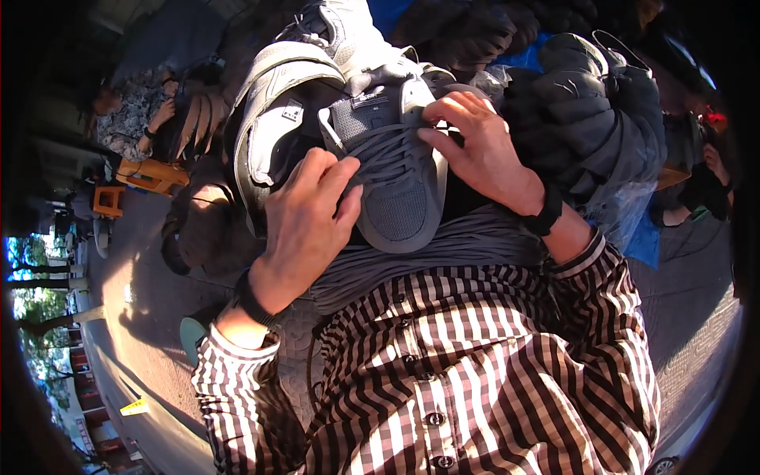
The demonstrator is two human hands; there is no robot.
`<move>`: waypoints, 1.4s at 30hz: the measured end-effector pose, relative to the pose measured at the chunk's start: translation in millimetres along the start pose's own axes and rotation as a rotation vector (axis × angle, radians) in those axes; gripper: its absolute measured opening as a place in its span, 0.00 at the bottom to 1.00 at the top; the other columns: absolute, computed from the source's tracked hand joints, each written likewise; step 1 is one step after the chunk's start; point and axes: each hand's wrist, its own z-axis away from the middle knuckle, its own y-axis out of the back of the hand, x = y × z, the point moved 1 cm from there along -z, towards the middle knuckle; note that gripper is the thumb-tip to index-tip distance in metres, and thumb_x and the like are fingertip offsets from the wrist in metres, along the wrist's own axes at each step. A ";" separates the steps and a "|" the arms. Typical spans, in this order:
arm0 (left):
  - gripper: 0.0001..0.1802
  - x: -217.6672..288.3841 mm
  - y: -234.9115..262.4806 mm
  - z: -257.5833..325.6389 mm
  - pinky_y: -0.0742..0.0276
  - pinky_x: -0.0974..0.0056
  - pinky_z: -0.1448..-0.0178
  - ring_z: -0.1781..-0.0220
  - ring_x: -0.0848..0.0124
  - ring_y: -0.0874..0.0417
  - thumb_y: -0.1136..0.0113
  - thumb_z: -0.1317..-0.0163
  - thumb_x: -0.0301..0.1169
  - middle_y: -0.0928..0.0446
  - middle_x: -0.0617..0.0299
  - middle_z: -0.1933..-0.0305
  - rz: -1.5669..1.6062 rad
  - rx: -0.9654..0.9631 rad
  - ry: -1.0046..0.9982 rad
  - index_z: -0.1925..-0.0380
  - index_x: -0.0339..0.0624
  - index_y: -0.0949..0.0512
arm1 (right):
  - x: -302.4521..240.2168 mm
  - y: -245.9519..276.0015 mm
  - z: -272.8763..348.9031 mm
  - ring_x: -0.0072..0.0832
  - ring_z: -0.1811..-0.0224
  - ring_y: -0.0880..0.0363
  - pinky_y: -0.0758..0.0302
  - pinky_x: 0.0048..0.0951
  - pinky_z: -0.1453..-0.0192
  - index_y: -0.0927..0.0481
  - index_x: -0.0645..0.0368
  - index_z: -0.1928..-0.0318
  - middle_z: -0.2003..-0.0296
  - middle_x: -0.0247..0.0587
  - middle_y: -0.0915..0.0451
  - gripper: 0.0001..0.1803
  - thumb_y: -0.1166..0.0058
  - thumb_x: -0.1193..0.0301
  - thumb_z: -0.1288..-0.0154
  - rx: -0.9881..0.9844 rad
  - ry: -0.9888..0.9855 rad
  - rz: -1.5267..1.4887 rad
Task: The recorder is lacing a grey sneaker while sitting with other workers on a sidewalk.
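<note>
A grey sneaker [402,215] lies in front of me, toe toward my body, with grey shoelaces [386,162] crossing its tongue. My right hand [484,154] is at the eyelet edge on the shoe's right side, thumb and forefinger closed at a lace there. On the other side, my left hand [310,226] is curled beside the eyelets, thumb near the forefinger; what it holds, if anything, is hidden. A thick bundle of loose grey laces [443,257] is spread across my lap, below the toe.
More pale grey shoes [273,75] are heaped just beyond the sneaker. A stack of dark grey shoe parts [574,119] is at the right, beside blue plastic [643,241]. At the left are orange stools [150,176] and a person [131,119] in a patterned garment.
</note>
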 end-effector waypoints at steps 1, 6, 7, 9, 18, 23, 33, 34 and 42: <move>0.11 -4.0 -6.9 -2.9 0.24 0.59 0.65 0.65 0.58 0.21 0.37 0.47 0.22 0.29 0.55 0.66 -0.032 -0.013 0.004 0.63 0.40 0.24 | -1.0 -2.9 -0.6 0.37 0.61 0.24 0.27 0.36 0.58 0.24 0.57 0.66 0.68 0.37 0.24 0.08 0.39 0.70 0.44 -0.045 0.004 0.045; 0.09 -20.7 -18.3 -11.1 0.25 0.56 0.67 0.68 0.56 0.20 0.39 0.46 0.21 0.28 0.54 0.66 0.005 -0.054 -0.001 0.66 0.40 0.26 | 5.4 -5.7 -2.7 0.39 0.69 0.22 0.27 0.36 0.63 0.26 0.60 0.68 0.74 0.39 0.23 0.07 0.42 0.73 0.43 -0.049 0.007 -0.040; 0.09 -21.7 -19.1 -11.9 0.25 0.56 0.67 0.69 0.56 0.20 0.39 0.46 0.21 0.28 0.54 0.66 0.092 -0.077 0.017 0.65 0.40 0.27 | 6.7 -5.7 -3.5 0.39 0.69 0.22 0.27 0.36 0.63 0.26 0.60 0.68 0.74 0.39 0.23 0.07 0.42 0.73 0.43 -0.046 0.003 -0.041; 0.09 -19.3 -19.3 -14.0 0.25 0.55 0.68 0.70 0.55 0.20 0.39 0.46 0.21 0.27 0.53 0.66 0.178 -0.106 0.029 0.65 0.40 0.27 | 10.5 -3.2 -6.2 0.37 0.76 0.22 0.27 0.33 0.68 0.26 0.63 0.68 0.79 0.40 0.22 0.06 0.44 0.73 0.41 -0.100 -0.163 -0.262; 0.07 -9.7 -29.0 -18.8 0.25 0.60 0.72 0.75 0.57 0.21 0.37 0.46 0.25 0.24 0.54 0.69 0.035 -0.018 -0.068 0.68 0.40 0.24 | 17.8 1.0 -15.2 0.15 0.77 0.29 0.33 0.20 0.74 0.27 0.64 0.67 0.79 0.31 0.27 0.07 0.46 0.74 0.35 -0.222 -0.239 -0.466; 0.03 -15.4 -8.7 -38.9 0.31 0.70 0.75 0.81 0.75 0.27 0.42 0.41 0.26 0.25 0.61 0.76 0.420 -0.290 0.350 0.69 0.37 0.23 | 25.8 -1.0 -12.6 0.14 0.77 0.31 0.34 0.19 0.73 0.26 0.63 0.67 0.80 0.29 0.28 0.06 0.46 0.73 0.35 -0.275 -0.356 -0.651; 0.06 -18.6 6.0 -43.6 0.36 0.76 0.75 0.80 0.84 0.31 0.41 0.40 0.25 0.24 0.67 0.76 0.610 -0.477 0.637 0.65 0.34 0.21 | 26.4 3.9 -15.0 0.15 0.77 0.33 0.34 0.21 0.70 0.23 0.62 0.66 0.81 0.30 0.30 0.07 0.47 0.71 0.35 -0.382 -0.361 -0.672; 0.05 -22.7 4.4 -41.5 0.35 0.75 0.74 0.78 0.83 0.31 0.41 0.40 0.24 0.24 0.67 0.76 0.531 -0.490 0.553 0.66 0.33 0.21 | 26.2 4.3 -14.9 0.16 0.78 0.33 0.33 0.22 0.70 0.23 0.63 0.66 0.81 0.32 0.30 0.07 0.47 0.71 0.35 -0.405 -0.352 -0.645; 0.06 -3.4 -1.2 -32.5 0.29 0.69 0.69 0.74 0.70 0.24 0.37 0.47 0.18 0.26 0.57 0.68 0.275 -0.322 0.211 0.69 0.34 0.24 | 31.1 20.3 -12.7 0.34 0.77 0.28 0.29 0.31 0.67 0.25 0.66 0.68 0.79 0.41 0.27 0.05 0.46 0.75 0.39 -0.298 -0.044 -0.279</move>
